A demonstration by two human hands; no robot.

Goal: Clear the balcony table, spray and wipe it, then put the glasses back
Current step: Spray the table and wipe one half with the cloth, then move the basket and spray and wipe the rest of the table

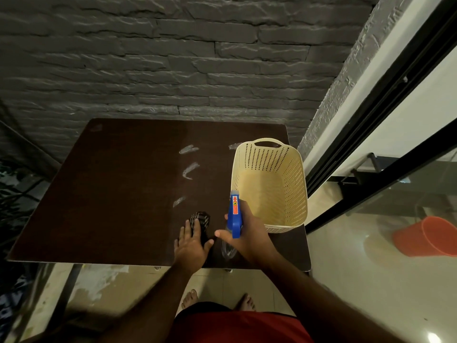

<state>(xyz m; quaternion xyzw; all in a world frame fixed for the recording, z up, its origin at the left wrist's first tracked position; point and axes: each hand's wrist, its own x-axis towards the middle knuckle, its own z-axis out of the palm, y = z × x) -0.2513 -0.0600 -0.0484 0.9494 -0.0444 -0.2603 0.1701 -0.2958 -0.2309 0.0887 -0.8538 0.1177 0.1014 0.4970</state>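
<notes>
The dark brown balcony table [111, 194] stands against a grey stone wall. Whitish streaks [189, 167] mark its surface right of the middle. My right hand [249, 233] grips a clear spray bottle with a blue trigger head [235, 216], held just above the table's near edge. My left hand [193, 243] lies flat with straight fingers on a dark checked cloth [201, 220] near the front edge. No glasses are in view.
A cream perforated plastic basket [269, 184], seemingly holding nothing, stands on the table's right side. To the right is a sliding glass door frame [371, 144] with an orange bucket [427, 236] behind the glass. Plants [14, 194] show at the left. My bare feet are under the table edge.
</notes>
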